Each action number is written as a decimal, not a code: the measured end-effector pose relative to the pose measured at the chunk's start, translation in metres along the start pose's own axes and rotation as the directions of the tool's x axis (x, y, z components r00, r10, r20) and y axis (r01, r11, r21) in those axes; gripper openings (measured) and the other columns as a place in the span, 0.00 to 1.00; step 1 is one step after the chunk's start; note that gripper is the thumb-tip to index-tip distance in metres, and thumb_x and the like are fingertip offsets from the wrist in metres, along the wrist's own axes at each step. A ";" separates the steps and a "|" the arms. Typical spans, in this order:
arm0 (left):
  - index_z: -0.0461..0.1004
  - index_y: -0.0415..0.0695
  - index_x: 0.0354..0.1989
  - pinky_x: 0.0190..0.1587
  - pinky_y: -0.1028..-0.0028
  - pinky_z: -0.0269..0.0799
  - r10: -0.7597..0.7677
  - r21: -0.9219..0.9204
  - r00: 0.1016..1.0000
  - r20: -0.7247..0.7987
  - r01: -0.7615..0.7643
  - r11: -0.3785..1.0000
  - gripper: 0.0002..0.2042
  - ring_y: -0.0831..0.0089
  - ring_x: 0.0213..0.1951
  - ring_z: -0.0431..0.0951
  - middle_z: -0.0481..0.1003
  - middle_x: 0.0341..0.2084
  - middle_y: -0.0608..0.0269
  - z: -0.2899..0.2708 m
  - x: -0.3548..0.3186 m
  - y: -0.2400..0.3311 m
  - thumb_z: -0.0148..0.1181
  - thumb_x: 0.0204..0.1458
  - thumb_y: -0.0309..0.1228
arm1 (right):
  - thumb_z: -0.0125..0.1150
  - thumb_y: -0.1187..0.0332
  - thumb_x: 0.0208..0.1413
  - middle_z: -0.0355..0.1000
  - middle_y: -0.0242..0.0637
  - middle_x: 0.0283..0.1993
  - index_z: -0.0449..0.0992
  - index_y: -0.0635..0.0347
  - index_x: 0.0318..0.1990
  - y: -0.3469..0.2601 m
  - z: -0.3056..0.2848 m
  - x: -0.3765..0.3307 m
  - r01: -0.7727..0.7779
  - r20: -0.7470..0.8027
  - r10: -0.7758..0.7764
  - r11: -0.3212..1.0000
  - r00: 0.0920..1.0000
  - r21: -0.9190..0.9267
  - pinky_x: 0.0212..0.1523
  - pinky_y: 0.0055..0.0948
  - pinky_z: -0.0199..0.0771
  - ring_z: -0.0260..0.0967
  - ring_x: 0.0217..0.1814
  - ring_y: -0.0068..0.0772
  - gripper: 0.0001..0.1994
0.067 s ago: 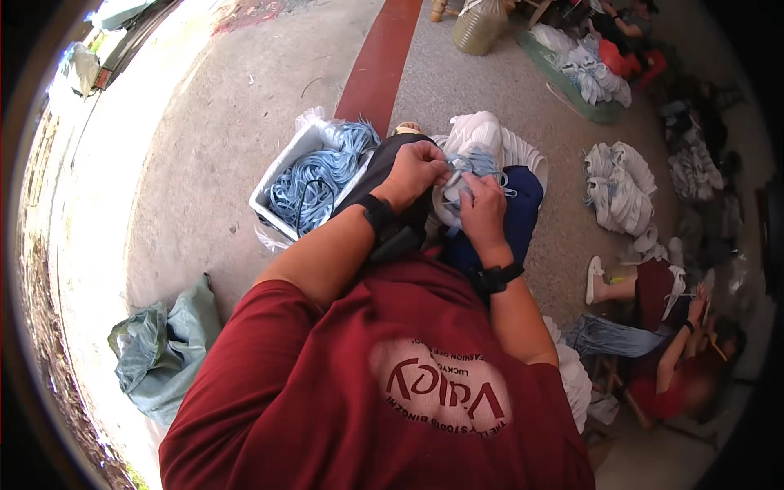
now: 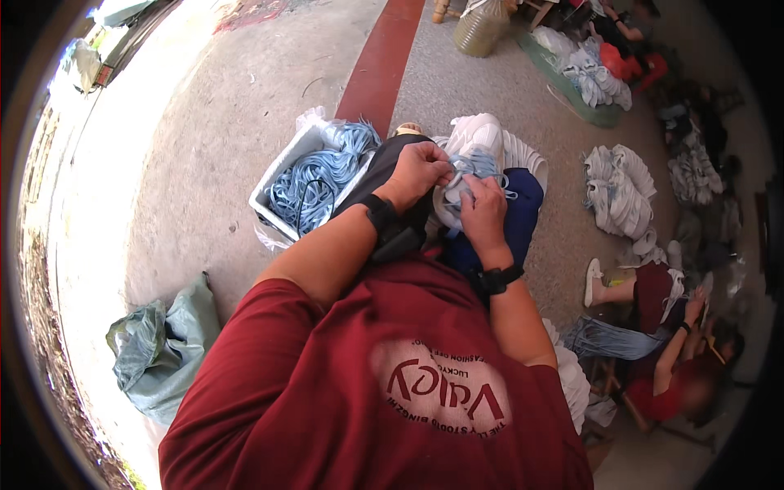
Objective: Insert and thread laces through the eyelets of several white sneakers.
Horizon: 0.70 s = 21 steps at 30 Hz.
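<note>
A white shoe [image 2: 475,135] rests over my lap with its toe pointing away from me. Loops of light blue shoelace [image 2: 480,165] lie across its front. On the left, my left hand [image 2: 419,169] has thumb and fingertips pinched together on a shoelace at the shoe's opening. My right hand [image 2: 485,206] is closed at the shoe's near right side, its fingertips on the lace and tongue area. What exactly lies under the right fingertips is partly hidden. More white shoes [image 2: 527,155] lie stacked just beyond it.
Left of my leg stands a white foam box [image 2: 273,175] full of blue shoelaces [image 2: 314,184]. A green sack [image 2: 167,343] lies at left. Shoe heaps [image 2: 619,188] sit at right, near a seated co-worker [image 2: 678,359] with hanging laces. A large plastic jug [image 2: 480,33] stands ahead.
</note>
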<state>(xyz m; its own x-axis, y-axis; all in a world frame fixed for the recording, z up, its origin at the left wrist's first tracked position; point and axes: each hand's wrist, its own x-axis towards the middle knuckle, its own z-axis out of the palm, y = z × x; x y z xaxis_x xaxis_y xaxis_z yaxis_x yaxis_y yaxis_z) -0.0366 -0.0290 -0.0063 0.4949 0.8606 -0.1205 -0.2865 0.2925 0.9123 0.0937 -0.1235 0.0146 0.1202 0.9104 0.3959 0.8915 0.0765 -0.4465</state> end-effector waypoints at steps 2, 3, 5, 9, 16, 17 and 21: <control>0.71 0.36 0.25 0.28 0.80 0.73 0.041 0.022 0.999 -0.003 -0.041 0.999 0.02 0.78 0.23 0.74 0.73 0.20 0.62 -0.002 0.003 -0.003 0.56 0.47 0.18 | 0.60 0.76 0.40 0.70 0.45 0.32 0.75 0.64 0.38 0.003 0.000 0.000 0.037 0.001 -0.037 0.999 0.999 0.037 0.40 0.38 0.65 0.66 0.36 0.45 0.13; 0.70 0.36 0.26 0.29 0.80 0.73 0.078 0.047 0.997 -0.002 -0.078 0.996 0.02 0.78 0.23 0.74 0.74 0.20 0.62 -0.003 0.004 -0.005 0.56 0.47 0.18 | 0.60 0.76 0.40 0.69 0.45 0.33 0.74 0.64 0.38 0.005 0.001 -0.001 0.067 0.000 -0.068 0.995 0.998 0.074 0.40 0.38 0.65 0.66 0.36 0.46 0.14; 0.70 0.37 0.27 0.30 0.79 0.74 0.123 -0.039 0.986 -0.109 -0.128 0.991 0.01 0.77 0.24 0.74 0.74 0.21 0.61 -0.002 0.004 0.002 0.55 0.48 0.19 | 0.60 0.76 0.39 0.69 0.45 0.33 0.74 0.63 0.39 0.002 0.001 0.000 0.016 0.004 -0.017 0.997 1.000 0.070 0.40 0.38 0.65 0.66 0.36 0.47 0.14; 0.69 0.39 0.30 0.34 0.77 0.75 0.180 -0.332 0.950 -0.254 -0.261 0.907 0.01 0.73 0.28 0.76 0.74 0.25 0.61 -0.011 0.004 0.033 0.55 0.51 0.21 | 0.60 0.76 0.38 0.68 0.43 0.31 0.73 0.61 0.41 -0.001 0.000 0.001 -0.016 -0.024 0.017 0.998 1.000 0.055 0.39 0.38 0.64 0.66 0.35 0.47 0.16; 0.70 0.39 0.28 0.26 0.78 0.69 0.209 -0.141 0.837 -0.505 -0.319 0.937 0.02 0.76 0.22 0.71 0.73 0.22 0.62 -0.047 0.013 0.042 0.55 0.46 0.21 | 0.60 0.75 0.39 0.66 0.40 0.28 0.75 0.58 0.37 0.001 0.004 0.002 0.066 -0.035 -0.064 0.996 0.997 0.067 0.37 0.37 0.63 0.64 0.33 0.44 0.13; 0.70 0.39 0.27 0.26 0.77 0.70 0.220 0.078 0.835 -0.504 -0.209 0.975 0.03 0.75 0.21 0.72 0.73 0.21 0.63 -0.053 0.012 0.037 0.54 0.44 0.20 | 0.61 0.75 0.39 0.66 0.40 0.28 0.76 0.58 0.36 -0.001 0.004 0.003 0.049 -0.028 -0.048 0.998 0.998 0.036 0.37 0.37 0.63 0.64 0.33 0.43 0.12; 0.72 0.37 0.23 0.24 0.79 0.65 0.164 0.741 0.979 -0.122 -0.020 0.671 0.03 0.79 0.21 0.70 0.72 0.17 0.65 -0.052 0.006 0.024 0.56 0.39 0.24 | 0.62 0.73 0.38 0.67 0.40 0.29 0.76 0.58 0.36 -0.004 0.001 0.007 0.019 0.001 -0.019 0.999 1.000 -0.032 0.38 0.37 0.63 0.65 0.35 0.43 0.13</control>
<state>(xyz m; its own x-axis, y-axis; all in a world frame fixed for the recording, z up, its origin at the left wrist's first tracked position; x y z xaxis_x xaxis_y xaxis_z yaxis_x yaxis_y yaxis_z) -0.0833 0.0050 -0.0056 0.3377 0.9411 -0.0162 0.4060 -0.1301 0.9045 0.0906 -0.1175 0.0183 0.1028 0.9091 0.4037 0.9071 0.0809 -0.4132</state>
